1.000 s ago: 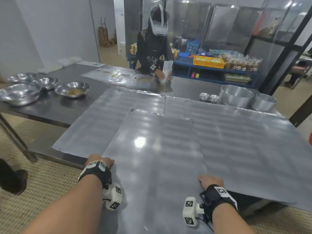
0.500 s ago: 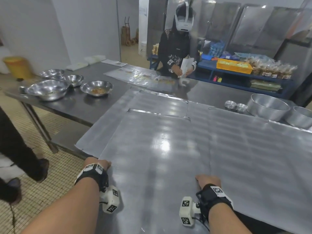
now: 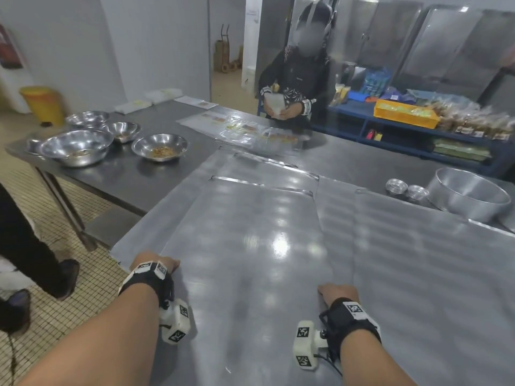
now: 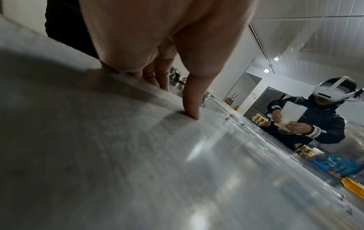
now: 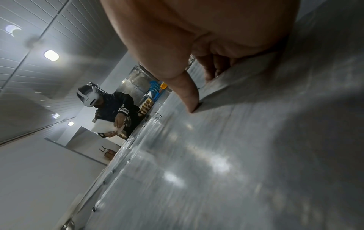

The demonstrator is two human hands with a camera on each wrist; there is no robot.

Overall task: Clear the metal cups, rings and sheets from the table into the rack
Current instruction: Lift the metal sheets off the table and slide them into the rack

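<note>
Shifted left since earlier frame, more floor in view. Top sheet (image 3: 245, 260) lifted over steel table (image 3: 156, 176): left hand (image 3: 152, 264) and right hand (image 3: 335, 292) gripping side edges, thumbs on top, fingers curled under. Beyond: more sheets (image 3: 418, 260), small cups (image 3: 407, 189), round pan (image 3: 469, 193), bowls (image 3: 158, 147), another person (image 3: 298, 82).

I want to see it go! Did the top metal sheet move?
Yes. The top sheet went left: it covered the right sheet's edge before, now a strip shows between.
</note>
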